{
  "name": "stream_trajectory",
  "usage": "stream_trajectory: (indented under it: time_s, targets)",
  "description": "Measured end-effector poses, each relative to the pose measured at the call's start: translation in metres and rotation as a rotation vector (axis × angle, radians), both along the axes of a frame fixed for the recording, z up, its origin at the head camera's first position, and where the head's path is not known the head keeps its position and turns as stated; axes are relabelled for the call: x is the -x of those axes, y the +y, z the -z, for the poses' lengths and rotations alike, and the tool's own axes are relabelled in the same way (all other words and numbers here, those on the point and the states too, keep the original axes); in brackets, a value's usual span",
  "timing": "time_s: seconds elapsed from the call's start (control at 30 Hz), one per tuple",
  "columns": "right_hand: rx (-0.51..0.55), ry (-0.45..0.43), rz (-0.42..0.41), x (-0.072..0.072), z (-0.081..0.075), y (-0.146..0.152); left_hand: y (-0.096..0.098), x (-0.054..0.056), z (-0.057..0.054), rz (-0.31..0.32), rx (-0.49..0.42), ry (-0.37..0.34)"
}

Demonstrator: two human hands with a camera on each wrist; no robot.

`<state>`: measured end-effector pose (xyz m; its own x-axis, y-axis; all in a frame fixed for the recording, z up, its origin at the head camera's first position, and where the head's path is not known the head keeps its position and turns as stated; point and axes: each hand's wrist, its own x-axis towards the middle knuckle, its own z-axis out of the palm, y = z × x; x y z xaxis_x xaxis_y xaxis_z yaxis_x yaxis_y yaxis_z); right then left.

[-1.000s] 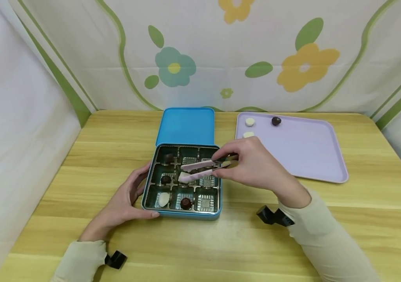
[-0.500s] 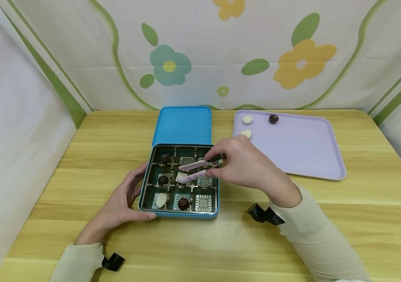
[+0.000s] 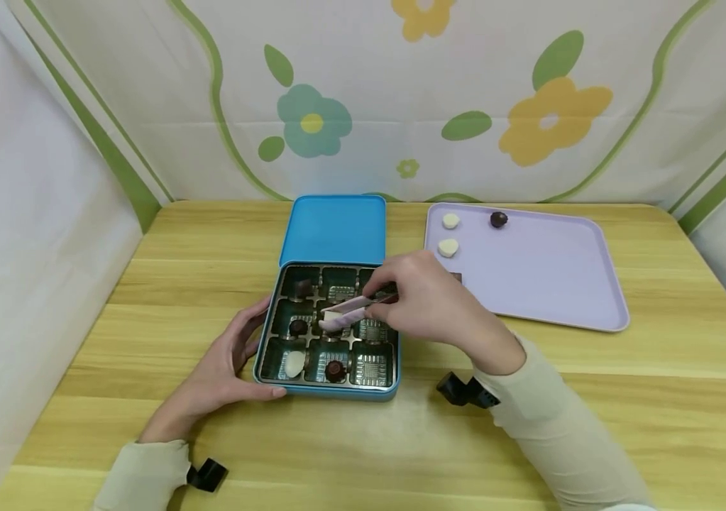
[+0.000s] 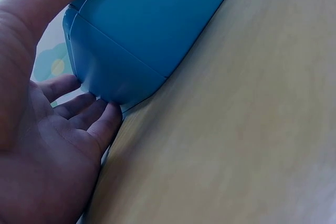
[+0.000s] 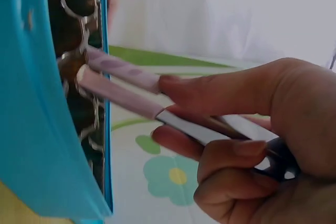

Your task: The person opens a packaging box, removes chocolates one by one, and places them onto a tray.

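My right hand (image 3: pixel 426 298) pinches a pair of tongs (image 3: pixel 355 305) with pale pink tips, reaching into a blue tin (image 3: pixel 337 392). Between the tips, at the middle compartment, is a white chocolate (image 3: pixel 332 316), partly hidden by them. In the right wrist view, thumb and fingers squeeze the tongs (image 5: pixel 126 100) beside the tin wall. My left hand (image 3: pixel 222 369) holds the tin's front left corner, thumb along the front, fingertips against the side (image 4: pixel 121 72). Other compartments hold a white chocolate (image 3: pixel 294 363) and dark ones (image 3: pixel 336 370), (image 3: pixel 297 327).
Behind the tin lies its blue lid (image 3: pixel 337 231). A lilac tray (image 3: pixel 548 277) at the back right bears two white chocolates (image 3: pixel 448 248), a dark round one (image 3: pixel 498 219) and a brown piece (image 3: pixel 457 277) partly behind the right hand. A patterned curtain (image 3: pixel 369 85) borders the wooden table (image 3: pixel 388 454).
My right hand has shifted left, and the tong tips have drawn closer together around the white chocolate. The brown piece on the tray has come into view. My left hand stays on the tin.
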<state>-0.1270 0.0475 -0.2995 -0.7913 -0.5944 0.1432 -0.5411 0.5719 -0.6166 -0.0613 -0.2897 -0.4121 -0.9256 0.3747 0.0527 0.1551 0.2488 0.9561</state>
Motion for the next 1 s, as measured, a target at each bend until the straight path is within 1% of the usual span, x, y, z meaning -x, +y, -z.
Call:
stream_trajectory:
  time_s: [0.1, 0.2, 0.4, 0.53, 0.77, 1.0]
  targets:
    - [0.063, -0.041, 0.028, 0.002, 0.003, 0.011, 0.001, 0.0, 0.0, -0.001, 0.004, 0.0]
    - [0.106, -0.089, 0.056, 0.004, 0.009, 0.023, 0.002, 0.0, 0.001, 0.003, 0.005, 0.008]
    - [0.178, -0.101, 0.064, 0.006, 0.029, 0.043, 0.001, 0.0, 0.001, 0.005, 0.005, 0.017]
    - [0.243, -0.124, 0.064, 0.008, 0.036, 0.047, 0.0, 0.0, 0.001, 0.002, 0.011, 0.016]
    - [0.307, -0.182, 0.082, 0.01, 0.038, 0.049, 0.0, 0.0, 0.002, 0.001, 0.011, 0.015]
    - [0.325, -0.24, 0.147, 0.01, 0.035, 0.058, 0.002, 0.0, 0.002, -0.001, 0.008, 0.005]
